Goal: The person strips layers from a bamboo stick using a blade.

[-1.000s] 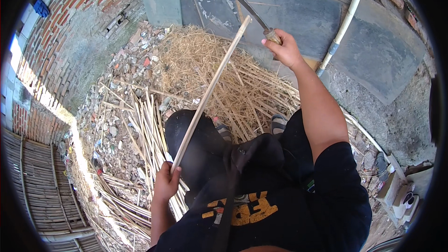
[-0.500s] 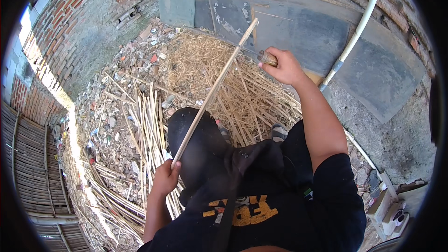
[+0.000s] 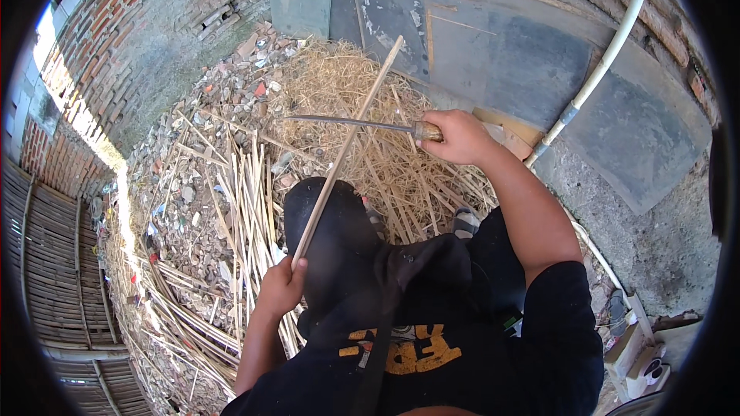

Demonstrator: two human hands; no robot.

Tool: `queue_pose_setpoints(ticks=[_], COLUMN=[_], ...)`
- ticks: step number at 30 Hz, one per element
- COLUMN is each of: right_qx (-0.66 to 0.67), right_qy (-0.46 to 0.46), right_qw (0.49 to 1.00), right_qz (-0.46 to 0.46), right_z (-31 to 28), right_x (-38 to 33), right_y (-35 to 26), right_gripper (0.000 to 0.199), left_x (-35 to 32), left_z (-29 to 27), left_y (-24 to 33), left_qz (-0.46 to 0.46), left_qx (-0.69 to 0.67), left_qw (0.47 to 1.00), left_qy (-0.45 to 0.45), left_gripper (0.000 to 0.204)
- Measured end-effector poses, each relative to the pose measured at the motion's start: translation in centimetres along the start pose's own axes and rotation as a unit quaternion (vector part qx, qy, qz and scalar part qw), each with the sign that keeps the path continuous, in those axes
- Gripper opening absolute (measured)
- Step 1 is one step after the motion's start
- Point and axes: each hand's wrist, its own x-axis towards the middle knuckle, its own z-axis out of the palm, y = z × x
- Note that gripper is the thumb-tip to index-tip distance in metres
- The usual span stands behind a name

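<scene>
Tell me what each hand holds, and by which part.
The left hand holds a long, pale, woody strip by its near end; the right hand, a long, dark metal knife by its brown handle.

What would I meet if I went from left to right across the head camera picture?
Slatted wooden panel → left hand → long pale stick → right hand → pale pipe.
</scene>
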Motion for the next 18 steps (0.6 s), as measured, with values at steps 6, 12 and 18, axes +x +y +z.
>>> queue_pose_setpoints(ticks=[6, 12, 18], right_qx=[0.001, -0.057, 0.086], right_qy=[-0.048, -0.158, -0.071], right_qw=[0.999, 0.986, 0.988], right_qz=[-0.001, -0.012, 0.107], right_z=[3.4, 4.6, 7.2], right_x=[-0.4, 0.1, 1.5], right_y=[-0.6, -3.5, 1.8], right_gripper=[0.032, 0.029, 0.034], left_x=[1.4, 1.9, 2.2], left_z=[0.2, 0.5, 1.3], left_y=[1.9, 2.6, 2.4], left_qz=[0.027, 0.035, 0.040], left_qx=[0.042, 0.074, 0.117], left_qw=[0.999, 0.996, 0.991], left_qy=[0.008, 0.019, 0.040], left_gripper=[0.046, 0.045, 0.039])
